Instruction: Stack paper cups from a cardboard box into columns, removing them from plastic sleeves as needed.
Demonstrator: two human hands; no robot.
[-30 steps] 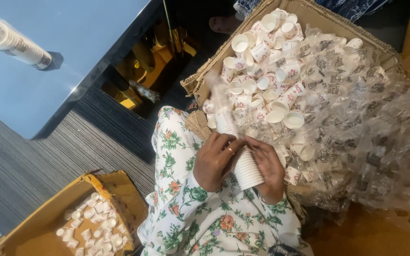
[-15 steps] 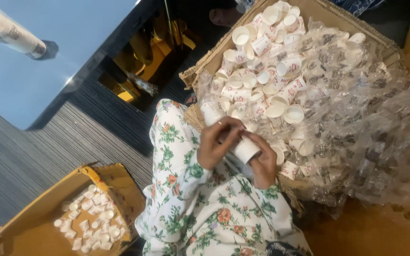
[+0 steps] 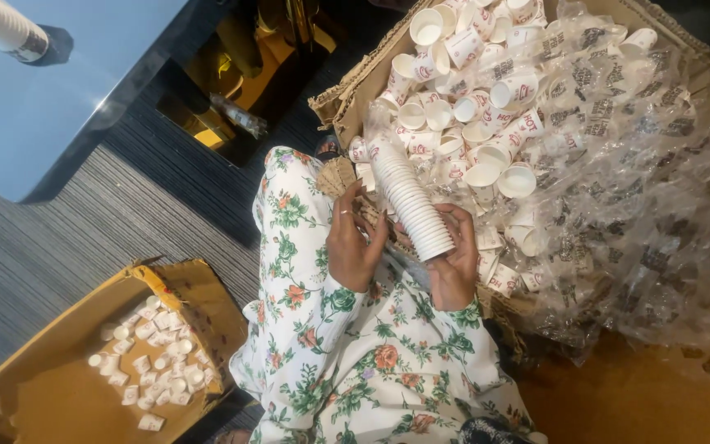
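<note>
A person in a floral-print garment holds a long stack of nested white paper cups [image 3: 411, 201] over their lap, at the near edge of a large cardboard box [image 3: 347, 99]. The right hand [image 3: 456, 267] supports the stack's lower end, its grip clamped around the rims there, thumb and fingers wrapped on the cups. The left hand [image 3: 353, 242] rests open beside the stack, palm turned toward it, fingertips touching its side, its grip apart and closed on nothing. The stack lies tilted, its upper end pointing into the box. The box brims with loose white paper cups [image 3: 486, 90] bearing red print, many of them tumbled on their sides, and with crumpled clear plastic sleeves [image 3: 618, 189] that spill over its right half. At lower left, a smaller cardboard box [image 3: 59, 395] holds a scatter of small white cups [image 3: 154, 353]. A blue table [image 3: 51, 99] fills the upper left, above grey striped carpet [image 3: 84, 238].
</note>
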